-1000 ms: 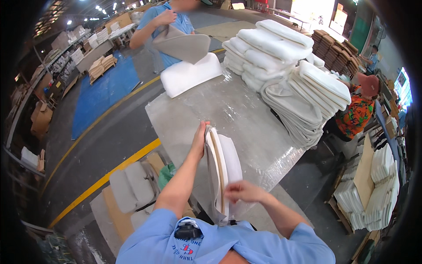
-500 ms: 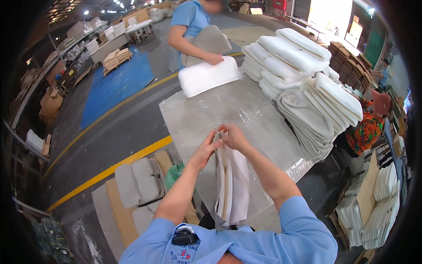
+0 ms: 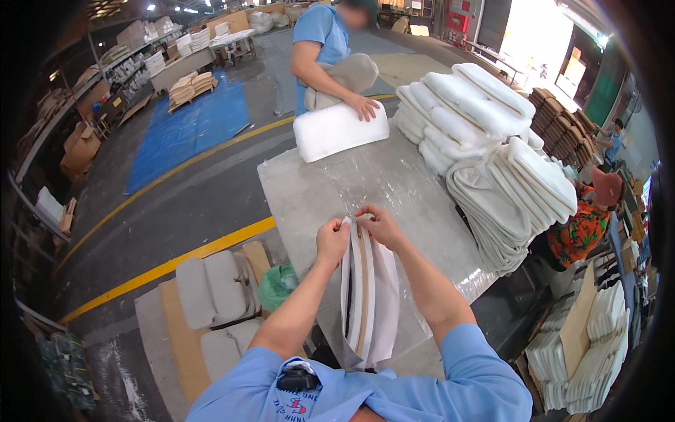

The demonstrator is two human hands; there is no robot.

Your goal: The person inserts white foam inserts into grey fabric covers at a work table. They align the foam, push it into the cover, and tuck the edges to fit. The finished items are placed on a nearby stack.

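Note:
Upright on its edge in front of my body stands a long, narrow cushion [image 3: 364, 302] in a pale fabric cover. Its edge faces up and shows a tan strip between white layers, with a dark line that may be a zipper along the left side. My left hand [image 3: 332, 241] pinches the cover's left edge at the far end. My right hand [image 3: 378, 226] pinches the cover beside the tan strip, fingers closed. The cover's right flap [image 3: 384, 285] hangs loose and spread outward.
The grey table [image 3: 337, 183] has a plastic-like sheen. White cushion pads [image 3: 478, 98] and folded grey covers [image 3: 485, 197] are stacked at right. Across the table, a co-worker [image 3: 320, 63] presses a white cushion [image 3: 341, 132]. Grey cushions [image 3: 211, 288] and a green bag [image 3: 278, 285] lie at lower left.
My hands have drawn slightly apart, opening the cover's far end so the dark line and tan strip show more. The co-worker's hand now lies on top of the white cushion, which sits lower.

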